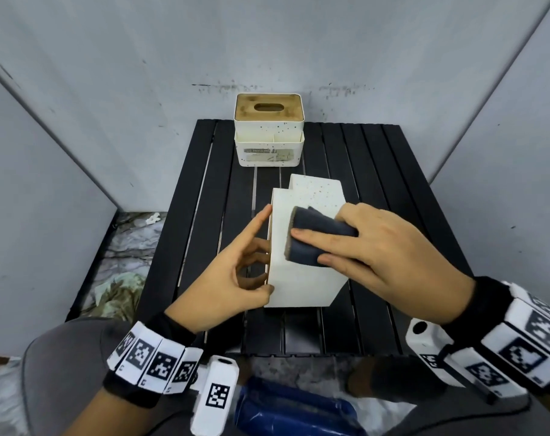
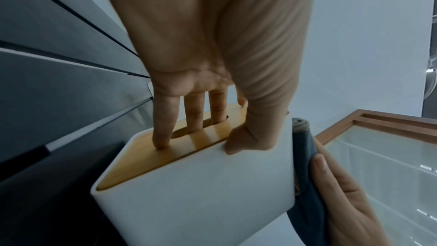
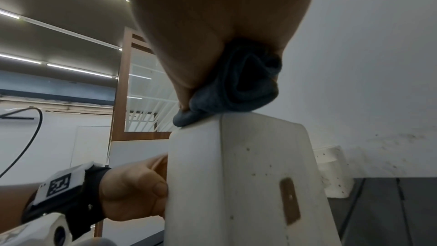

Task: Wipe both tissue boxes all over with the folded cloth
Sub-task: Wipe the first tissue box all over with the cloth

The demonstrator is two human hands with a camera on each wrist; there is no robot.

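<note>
Wiping the first white box while the second one waits.

The white speckled tissue box with the wooden lid (image 1: 302, 247) lies on its side in the middle of the black slatted tabletop (image 1: 377, 190), long side running from 6 to 12 o'clock. The left hand (image 1: 226, 272) holds its lid end at 9 o'clock, fingers (image 2: 163, 128) curled in the slot. The right hand (image 1: 377, 247) presses the folded dark blue cloth (image 1: 317, 237) flat on top, fingers clamped round it. The other white tissue box with the wooden lid (image 1: 269, 133) stands at 12 o'clock, well apart. Its label is too blurry to read.
</note>
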